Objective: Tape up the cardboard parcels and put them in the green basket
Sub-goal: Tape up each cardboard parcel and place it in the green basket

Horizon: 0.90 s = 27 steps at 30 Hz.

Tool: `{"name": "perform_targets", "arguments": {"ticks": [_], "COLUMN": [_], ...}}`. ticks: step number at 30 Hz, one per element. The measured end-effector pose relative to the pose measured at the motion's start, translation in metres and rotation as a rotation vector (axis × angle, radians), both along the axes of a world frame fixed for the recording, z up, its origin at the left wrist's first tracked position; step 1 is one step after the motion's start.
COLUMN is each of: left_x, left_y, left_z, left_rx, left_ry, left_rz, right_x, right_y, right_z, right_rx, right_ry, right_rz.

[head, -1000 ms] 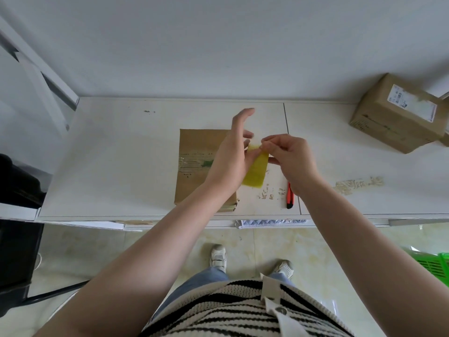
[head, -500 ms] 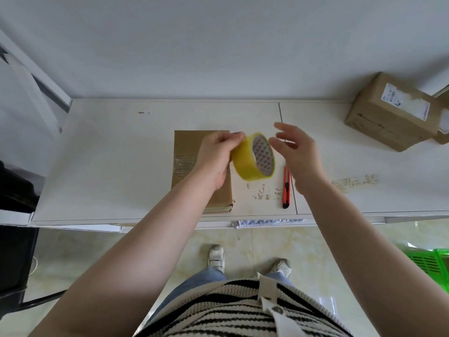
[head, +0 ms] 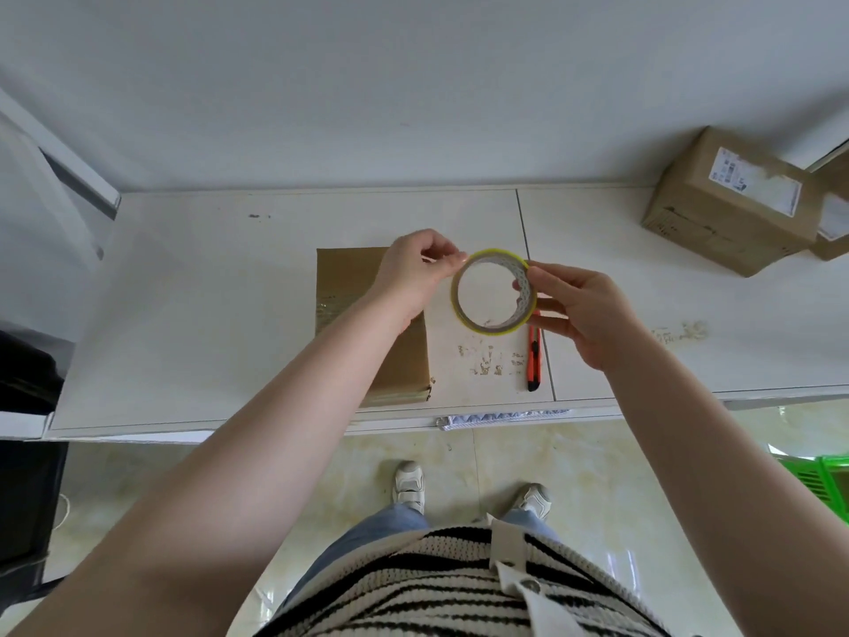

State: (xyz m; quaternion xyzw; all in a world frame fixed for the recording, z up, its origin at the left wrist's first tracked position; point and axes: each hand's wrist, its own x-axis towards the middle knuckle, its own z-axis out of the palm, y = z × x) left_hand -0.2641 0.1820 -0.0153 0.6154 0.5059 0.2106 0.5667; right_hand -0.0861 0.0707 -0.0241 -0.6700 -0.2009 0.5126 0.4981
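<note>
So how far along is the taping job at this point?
Early. Nothing looks finished: the flat parcel lies on the table under the left forearm, showing only a patch of clear tape. In hand: the right hand holds the yellow tape roll while the left hand pinches at its rim, apparently hunting the tape end. Left: taping it, the labelled box far right, then loading the green basket.

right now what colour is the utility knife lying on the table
Orange with a black tip; the utility knife shows best in the head view, below the tape roll.
</note>
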Motion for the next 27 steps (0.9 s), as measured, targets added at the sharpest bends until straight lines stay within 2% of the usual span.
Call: {"name": "perform_targets", "arguments": {"ticks": [4, 9, 11, 15, 17, 19, 21, 23, 25, 27], "left_x": [0.010, 0.006, -0.007, -0.055, -0.081, -0.100, -0.107, -0.105, -0.100, -0.096], "left_y": [-0.007, -0.011, -0.012, -0.007, -0.006, -0.004, -0.002, -0.003, -0.006, -0.008], "left_z": [-0.014, -0.019, -0.019, -0.025, -0.032, -0.041, -0.051, -0.058, -0.067, -0.073], "left_rx": [0.234, 0.358, 0.434, 0.533, 0.512, 0.404, 0.181, -0.022, -0.078, -0.052], "left_ry": [0.109, 0.320, 0.336, 0.370, 0.432, 0.530, 0.592, 0.559, 0.462, 0.424], "left_rz": [-0.043, -0.319, -0.270, 0.034, 0.190, 0.267, 0.247, 0.200, 0.201, 0.230], "right_x": [0.004, 0.005, 0.002, 0.000, -0.006, -0.023, -0.050, -0.080, -0.105, -0.121], "right_y": [0.000, 0.000, 0.002, 0.004, 0.007, 0.014, 0.023, 0.031, 0.034, 0.034], "right_z": [-0.011, -0.041, -0.059, -0.083, -0.078, -0.059, -0.036, -0.021, -0.015, -0.015], "right_rx": [-0.076, -0.225, -0.294, -0.402, -0.403, -0.304, -0.127, -0.051, -0.100, -0.143], "right_ry": [-0.061, -0.109, -0.183, -0.483, -0.677, -0.809, -0.801, -0.745, -0.698, -0.617], "right_rz": [-0.027, -0.076, -0.051, 0.054, 0.116, 0.111, 0.086, 0.151, 0.261, 0.285]}}
